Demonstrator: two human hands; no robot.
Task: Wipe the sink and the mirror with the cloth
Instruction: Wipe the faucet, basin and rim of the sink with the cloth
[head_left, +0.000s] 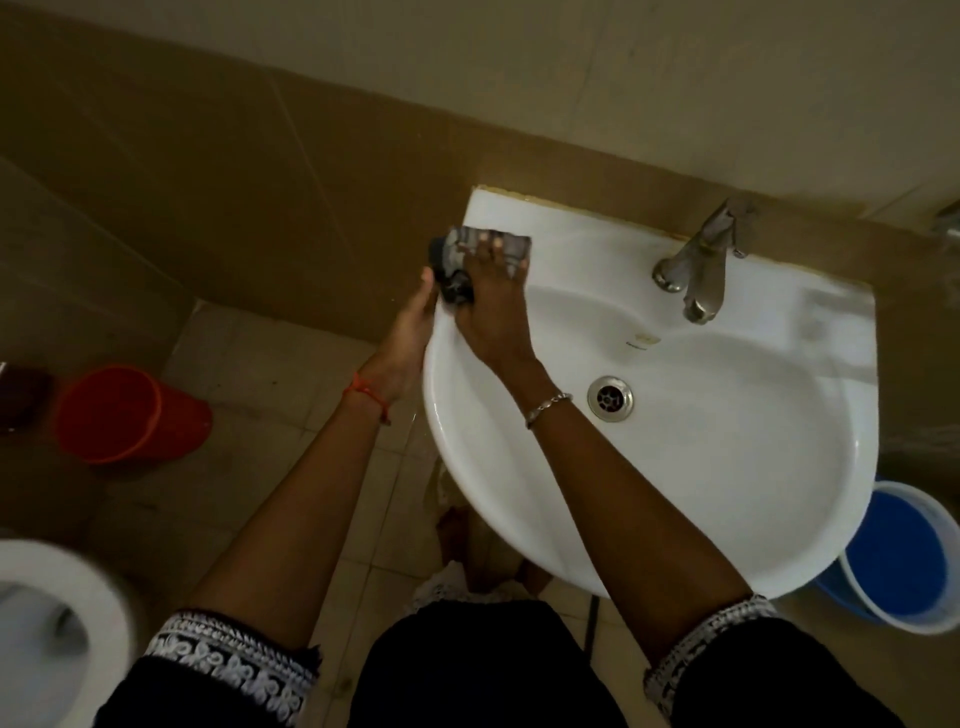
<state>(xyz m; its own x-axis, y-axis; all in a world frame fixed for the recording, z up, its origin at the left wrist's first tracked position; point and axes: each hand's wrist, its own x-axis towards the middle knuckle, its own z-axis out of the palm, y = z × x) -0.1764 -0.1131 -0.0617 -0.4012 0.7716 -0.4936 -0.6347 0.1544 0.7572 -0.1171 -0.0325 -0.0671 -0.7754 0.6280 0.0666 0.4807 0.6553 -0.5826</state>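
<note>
A white wall-mounted sink fills the right half of the view, with a round metal drain in its bowl. A dark grey patterned cloth lies on the sink's back left corner. My right hand presses flat on the cloth, fingers spread over it. My left hand rests against the outer left rim of the sink, its fingertips touching the bunched lower part of the cloth. No mirror is in view.
A metal faucet stands at the back of the sink. On the tiled floor are an orange bucket at the left, a blue bucket at the lower right and a white toilet at the bottom left.
</note>
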